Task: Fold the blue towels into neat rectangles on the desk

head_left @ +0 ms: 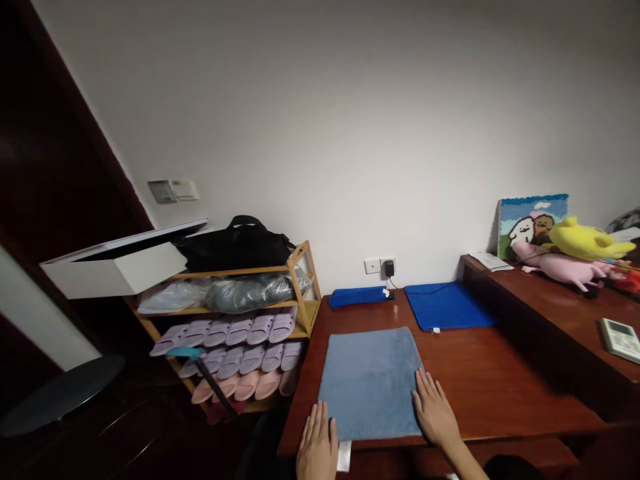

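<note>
A grey-blue towel (370,380) lies flat on the wooden table (490,380), near its front edge. My left hand (317,445) rests palm down at the towel's near left corner, fingers stretched out. My right hand (436,408) lies flat at the towel's near right corner, fingers spread, touching its edge. Neither hand holds anything. Further back on the table lie a folded dark blue towel (359,296) and a spread bright blue towel (447,305).
A wooden shoe rack (303,283) with several lilac and pink slippers stands left of the table, a black bag (235,245) and white box (113,267) on top. A raised shelf (560,300) at right holds plush toys, a picture and a remote (621,338). A charger (389,268) is plugged in.
</note>
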Demonstrator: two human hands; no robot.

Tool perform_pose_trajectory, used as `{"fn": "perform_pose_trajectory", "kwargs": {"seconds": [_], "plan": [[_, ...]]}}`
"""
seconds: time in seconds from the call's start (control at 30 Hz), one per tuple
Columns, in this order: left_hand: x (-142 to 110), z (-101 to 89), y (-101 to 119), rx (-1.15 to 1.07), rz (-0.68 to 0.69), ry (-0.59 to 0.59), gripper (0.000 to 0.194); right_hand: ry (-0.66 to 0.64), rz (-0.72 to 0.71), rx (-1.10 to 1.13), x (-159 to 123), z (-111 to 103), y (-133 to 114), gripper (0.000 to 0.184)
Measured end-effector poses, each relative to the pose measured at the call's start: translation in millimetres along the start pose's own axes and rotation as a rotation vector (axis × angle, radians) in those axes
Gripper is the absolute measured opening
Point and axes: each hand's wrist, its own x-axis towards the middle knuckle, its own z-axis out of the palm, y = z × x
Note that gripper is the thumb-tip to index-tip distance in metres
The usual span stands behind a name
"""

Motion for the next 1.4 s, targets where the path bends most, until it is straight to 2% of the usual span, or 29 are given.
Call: {"fn": "perform_pose_trajectory", "kwargs": {"seconds": [0.13,0.2,0.23,0.3,0.47,0.53,0.57,0.63,0.8,0.9,0.97,1.07,1.23,1.4], "plan": [[4,0.4,-25,0.025,-0.09,-0.039,0.057,-0.006,-0.012,0.006,-1,4,1,0.069],[16,-6.1,-22,0.019,-0.122,-0.039,0.058,-0.014,-0.011,0.006,-1,3,1,0.07],[24,-10.5,-13,0.008,-0.125,-0.045,0.058,-0.02,-0.008,0.003,-1,3,1,0.07],[46,-18.6,20,-0.036,-0.077,-0.092,0.057,-0.031,-0.001,-0.008,-2,1,0,0.07],[99,-19.6,135,-0.198,0.224,-0.356,0.057,-0.052,-0.014,-0.046,-3,-4,-1,0.071],[109,-14.9,157,-0.206,0.24,-0.445,0.059,-0.064,-0.011,-0.046,-2,-5,-2,0.071],[111,-12.9,158,-0.191,0.22,-0.481,0.061,-0.064,-0.008,-0.04,-2,-5,-2,0.07],[108,-11.1,142,-0.128,0.154,-0.529,0.064,-0.047,-0.003,-0.02,-1,-4,-2,0.07],[83,-15.9,50,0.086,-0.034,-0.527,0.07,-0.049,0.004,0.001,1,-4,-3,0.07],[70,-17.5,14,0.116,-0.048,-0.5,0.07,-0.058,0.019,-0.001,-1,-6,-4,0.07],[64,-15.9,7,0.111,-0.024,-0.473,0.072,-0.062,0.026,-0.005,-1,-7,-4,0.07],[61,-10.9,7,0.111,-0.009,-0.444,0.074,-0.086,0.037,-0.017,4,-9,-5,0.07],[61,-6.3,9,0.114,-0.007,-0.413,0.071,-0.05,0.037,-0.014,35,-24,-12,0.069],[57,-10.2,6,0.119,-0.015,-0.453,0.072,-0.112,0.01,-0.016,58,-29,-13,0.069]]}}
